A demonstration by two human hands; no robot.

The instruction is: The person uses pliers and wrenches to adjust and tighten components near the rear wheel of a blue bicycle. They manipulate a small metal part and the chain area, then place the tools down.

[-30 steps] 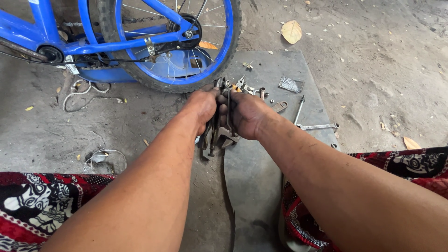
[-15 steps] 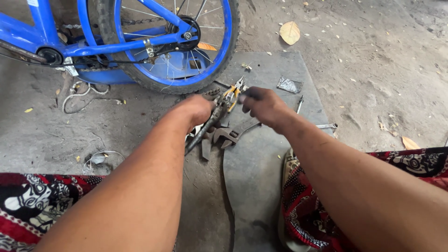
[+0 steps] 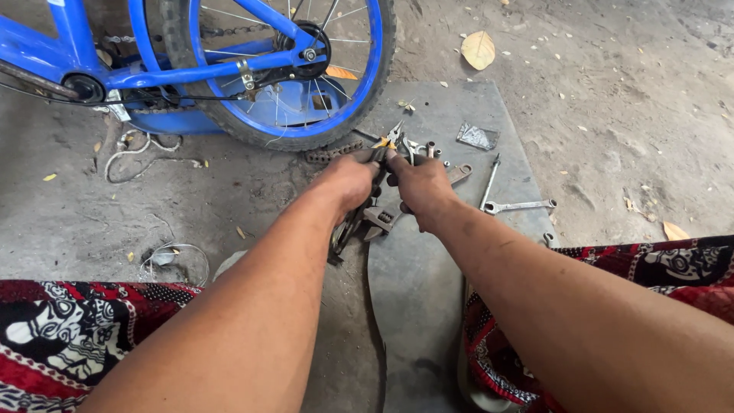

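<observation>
- Blue bicycle (image 3: 164, 69), rear wheel (image 3: 306, 76) and frame at the top left; tyre rests on the dirt floor at the far edge of the grey mat.
- Grey mat (image 3: 428, 298) flat on the ground, running from the wheel toward the person; tools scattered on its far end.
- Red, black and white patterned cloth (image 3: 69, 344) over both knees, at the lower left and lower right.
- Left hand (image 3: 348, 180), knuckles up, fingers curled tight around a dark tool handle; fingertips hidden beneath.
- Right hand (image 3: 420, 187) just beside the left, nearly touching; fingers bent and closed on the same bunch of tools.
- Adjustable wrench (image 3: 375, 220) under and between both hands, lying on the mat, head toward the person.
- Yellow-handled pliers (image 3: 388, 140) poking out beyond the fingers, nose pointing at the wheel.
- Combination spanner (image 3: 518, 206) on the mat, right of the right hand, apart from it.
- Dry leaf (image 3: 478, 50) on the dirt beyond the mat.
</observation>
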